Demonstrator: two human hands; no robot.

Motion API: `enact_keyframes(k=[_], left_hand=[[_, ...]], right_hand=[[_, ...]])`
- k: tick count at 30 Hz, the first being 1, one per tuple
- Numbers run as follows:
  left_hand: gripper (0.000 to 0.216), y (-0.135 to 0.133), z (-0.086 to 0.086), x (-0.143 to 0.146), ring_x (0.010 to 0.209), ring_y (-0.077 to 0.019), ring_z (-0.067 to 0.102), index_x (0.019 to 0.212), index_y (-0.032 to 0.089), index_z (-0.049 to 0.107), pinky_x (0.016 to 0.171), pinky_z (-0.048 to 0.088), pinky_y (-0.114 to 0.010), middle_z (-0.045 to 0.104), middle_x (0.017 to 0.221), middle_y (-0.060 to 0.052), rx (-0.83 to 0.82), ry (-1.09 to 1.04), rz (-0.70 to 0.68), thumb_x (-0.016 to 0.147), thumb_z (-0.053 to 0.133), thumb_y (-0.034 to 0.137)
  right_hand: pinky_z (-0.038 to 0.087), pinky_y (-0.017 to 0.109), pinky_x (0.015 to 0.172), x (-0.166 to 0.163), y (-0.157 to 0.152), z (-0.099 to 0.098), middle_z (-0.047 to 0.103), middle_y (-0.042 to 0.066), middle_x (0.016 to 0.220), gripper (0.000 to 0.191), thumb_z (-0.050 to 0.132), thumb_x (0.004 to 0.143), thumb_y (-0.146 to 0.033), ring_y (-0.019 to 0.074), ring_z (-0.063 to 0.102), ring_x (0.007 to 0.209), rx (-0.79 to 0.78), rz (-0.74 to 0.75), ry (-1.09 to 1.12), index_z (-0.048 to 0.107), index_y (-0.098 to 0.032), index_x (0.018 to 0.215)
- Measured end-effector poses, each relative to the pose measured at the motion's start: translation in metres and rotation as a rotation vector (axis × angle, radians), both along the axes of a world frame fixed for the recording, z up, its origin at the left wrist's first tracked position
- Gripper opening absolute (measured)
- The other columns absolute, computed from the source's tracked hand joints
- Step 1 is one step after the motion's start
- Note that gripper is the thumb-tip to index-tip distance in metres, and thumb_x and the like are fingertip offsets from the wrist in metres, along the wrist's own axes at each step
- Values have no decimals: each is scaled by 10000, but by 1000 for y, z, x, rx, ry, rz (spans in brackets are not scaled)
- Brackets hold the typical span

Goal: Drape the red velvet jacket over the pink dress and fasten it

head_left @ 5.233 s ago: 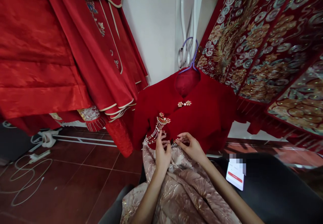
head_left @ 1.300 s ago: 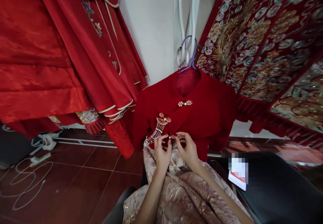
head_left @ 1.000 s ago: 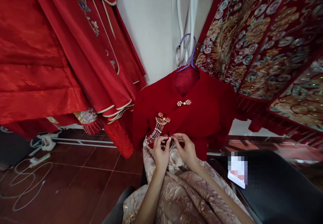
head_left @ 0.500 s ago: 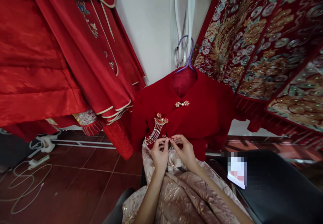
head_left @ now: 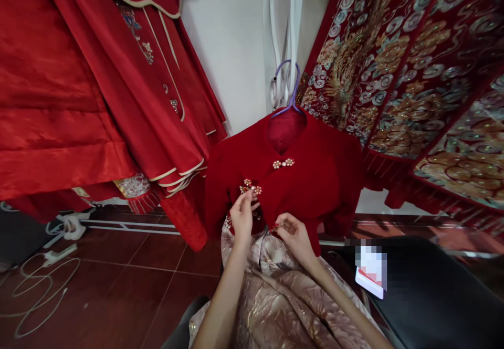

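A red velvet jacket (head_left: 303,186) hangs by a purple hanger (head_left: 292,97), its lower front near my lap. Pearl-beaded flower fastener (head_left: 283,164) closes it below the neckline. My left hand (head_left: 241,217) is at the beaded flower ornament (head_left: 249,187) on the chest, thumb and forefinger pinched; what is between them is too small to make out. The hand covers most of the beaded tassel (head_left: 229,222). Lower and to the right, my right hand (head_left: 294,238) pinches the jacket's front edge, where small red beads show at the fingertips.
Patterned pinkish-beige cloth (head_left: 275,296) covers my lap. Red garments (head_left: 157,102) hang at the left, heavily embroidered ones (head_left: 413,76) at the right. A lit phone (head_left: 369,283) lies on a black seat (head_left: 441,291). White cable (head_left: 43,286) loops across the tiled floor.
My left hand has moved up and away from the right hand to the chest ornament. My right hand has shifted slightly down and right, still at the jacket's edge.
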State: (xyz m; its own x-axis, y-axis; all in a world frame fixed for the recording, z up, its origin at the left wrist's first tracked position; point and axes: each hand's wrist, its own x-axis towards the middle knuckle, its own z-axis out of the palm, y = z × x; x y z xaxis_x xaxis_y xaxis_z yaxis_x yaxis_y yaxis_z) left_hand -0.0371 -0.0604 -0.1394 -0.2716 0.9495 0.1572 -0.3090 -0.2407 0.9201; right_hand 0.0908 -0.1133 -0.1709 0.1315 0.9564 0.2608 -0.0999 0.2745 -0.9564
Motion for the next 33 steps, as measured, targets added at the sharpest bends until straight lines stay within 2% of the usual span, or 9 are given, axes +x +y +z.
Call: enact_keyframes(k=[5, 13, 16, 18, 20, 24, 28, 30, 33], left_hand=[[399, 11, 17, 6, 915, -181, 682, 983, 140, 732, 801, 520, -286, 715, 1089, -130, -63, -214, -143, 681, 770, 398], [295, 12, 15, 15, 872, -175, 685, 890, 149, 744, 750, 512, -269, 743, 1002, -98, -44, -109, 48, 683, 744, 359], [242, 13, 21, 20, 810, -164, 677, 856, 154, 738, 727, 510, -265, 749, 905, -62, -40, -52, -19, 740, 682, 359], [241, 12, 31, 24, 759, -161, 663, 807, 153, 729, 708, 502, -263, 735, 807, -43, 9, 92, -73, 793, 630, 373], [232, 12, 45, 29, 756, -158, 646, 784, 159, 712, 717, 492, -258, 717, 780, -34, 129, 298, -60, 828, 600, 358], [195, 19, 75, 42, 861, -173, 590, 988, 204, 675, 756, 474, -278, 669, 973, -51, 409, 787, 116, 871, 566, 316], [270, 32, 96, 48, 982, -241, 485, 1113, 201, 622, 845, 435, -363, 557, 1039, -98, 564, 1313, 238, 887, 546, 327], [233, 37, 104, 47, 985, -247, 459, 1049, 190, 633, 862, 409, -384, 528, 1044, -105, 632, 1448, 210, 896, 532, 333], [191, 44, 117, 39, 1007, -239, 456, 952, 209, 655, 872, 367, -392, 545, 1088, -87, 729, 1502, 76, 886, 561, 362]], right_hand=[[419, 226, 619, 10, 0, 8, 556, -22, 678, 87, 649, 639, -195, 111, 510, 621, -58, 128, 143, 583, -182, 694], [400, 230, 614, 8, -5, 14, 547, -25, 659, 83, 630, 616, -180, 113, 503, 612, -54, 145, 172, 585, -181, 686], [397, 232, 605, 11, -6, 17, 527, -29, 648, 78, 615, 620, -184, 113, 488, 604, -35, 144, 153, 567, -182, 681], [389, 232, 588, 13, -6, 16, 509, -31, 648, 64, 596, 639, -198, 113, 471, 597, -6, 125, 149, 550, -186, 681], [368, 228, 556, 13, -6, 12, 479, -39, 642, 46, 562, 673, -215, 109, 438, 573, 24, 86, 177, 529, -193, 698], [296, 225, 500, 12, -8, 3, 407, -53, 613, 17, 469, 712, -204, 104, 355, 524, 93, -14, 251, 485, -206, 716], [292, 246, 530, 20, -11, 7, 433, -26, 638, 89, 418, 725, -183, 119, 391, 572, 239, -364, 233, 449, -199, 644], [313, 252, 561, 26, -11, 13, 460, -20, 656, 89, 432, 737, -165, 125, 431, 611, 292, -503, 254, 463, -197, 659], [320, 246, 555, 32, -9, 22, 454, -45, 656, 74, 481, 749, -138, 109, 413, 569, 333, -506, 391, 483, -209, 767]])
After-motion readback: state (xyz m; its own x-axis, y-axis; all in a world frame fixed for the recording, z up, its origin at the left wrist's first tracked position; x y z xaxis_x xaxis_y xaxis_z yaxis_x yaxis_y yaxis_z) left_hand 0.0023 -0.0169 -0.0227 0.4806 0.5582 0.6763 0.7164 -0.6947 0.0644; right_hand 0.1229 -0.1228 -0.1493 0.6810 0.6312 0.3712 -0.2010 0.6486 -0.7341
